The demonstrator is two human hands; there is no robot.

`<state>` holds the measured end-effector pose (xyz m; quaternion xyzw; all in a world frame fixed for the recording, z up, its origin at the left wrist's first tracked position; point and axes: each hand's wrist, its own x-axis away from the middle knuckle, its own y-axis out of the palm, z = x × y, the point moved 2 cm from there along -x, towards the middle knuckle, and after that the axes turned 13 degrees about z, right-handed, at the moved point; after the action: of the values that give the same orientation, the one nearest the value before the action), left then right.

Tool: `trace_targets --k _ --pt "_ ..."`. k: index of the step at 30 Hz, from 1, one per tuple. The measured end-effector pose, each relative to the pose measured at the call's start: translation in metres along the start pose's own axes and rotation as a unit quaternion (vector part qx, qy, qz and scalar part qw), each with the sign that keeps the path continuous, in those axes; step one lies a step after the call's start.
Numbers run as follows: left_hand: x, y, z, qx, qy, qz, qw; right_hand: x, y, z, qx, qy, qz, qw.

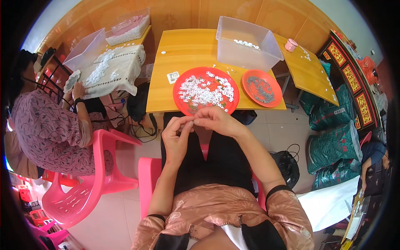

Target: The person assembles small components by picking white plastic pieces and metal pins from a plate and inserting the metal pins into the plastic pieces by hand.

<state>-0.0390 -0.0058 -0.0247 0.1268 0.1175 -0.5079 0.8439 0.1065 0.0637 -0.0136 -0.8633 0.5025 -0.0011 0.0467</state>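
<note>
Both my hands meet just in front of the near rim of a round red tray (234, 93), which bears many small white pieces (200, 91). My left hand (177, 133) is closed, thumb and fingers pinched together. Fingertip to fingertip with it, my right hand (216, 121) is pinched too. Whatever lies between the fingertips is too small to make out. Right of the tray sits a red-orange plate (273, 85) of small grey metal parts (261, 89). A small printed card (173, 77) lies left of the tray on the yellow table (160, 89).
A clear plastic bin (250, 54) with some white pieces stands at the table's back. At the left, a seated person (54, 129) works at a cloth-covered table (125, 66). A pink chair (98, 179) is at my left, green sacks (333, 146) at the right.
</note>
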Motion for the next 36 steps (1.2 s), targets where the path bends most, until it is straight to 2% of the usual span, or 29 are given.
trace_targets --k 1,7,11,17,19,26,28,29,31,35,36 --pt "0.0 0.0 0.0 0.002 -0.008 -0.007 1.0 0.001 0.0 0.0 -0.03 0.07 -0.026 0.997" --pt "0.004 0.004 -0.004 0.096 -0.117 0.013 0.988 0.003 0.011 0.006 -0.171 0.138 -0.008 0.976" --pt "0.006 0.003 -0.009 0.097 -0.078 0.03 0.992 0.006 0.017 0.008 -0.241 0.179 -0.027 0.953" --pt "0.008 0.005 -0.005 0.084 -0.068 0.045 0.993 0.009 0.016 0.003 -0.146 0.108 0.023 0.983" --pt "0.009 0.005 -0.005 0.102 -0.11 0.068 0.986 0.009 0.016 0.001 -0.106 0.078 0.047 0.99" --pt "0.005 0.005 -0.015 0.123 -0.135 0.039 0.982 0.01 0.018 -0.003 -0.071 -0.014 0.084 0.994" --pt "0.006 0.004 -0.019 0.127 -0.162 0.036 0.978 0.014 0.019 -0.008 0.081 -0.038 0.124 0.988" --pt "0.006 0.003 -0.022 0.128 -0.16 0.034 0.978 0.014 0.021 -0.005 0.081 -0.039 0.126 0.988" --pt "0.006 0.001 -0.029 0.183 -0.243 0.011 0.953 0.013 0.026 -0.004 0.168 -0.233 0.191 0.938" --pt "0.008 0.003 -0.029 0.198 -0.272 0.019 0.941 0.014 0.027 -0.008 0.169 -0.271 0.205 0.925" --pt "0.008 0.003 -0.03 0.202 -0.264 0.018 0.943 0.014 0.023 -0.01 0.149 -0.225 0.208 0.94"
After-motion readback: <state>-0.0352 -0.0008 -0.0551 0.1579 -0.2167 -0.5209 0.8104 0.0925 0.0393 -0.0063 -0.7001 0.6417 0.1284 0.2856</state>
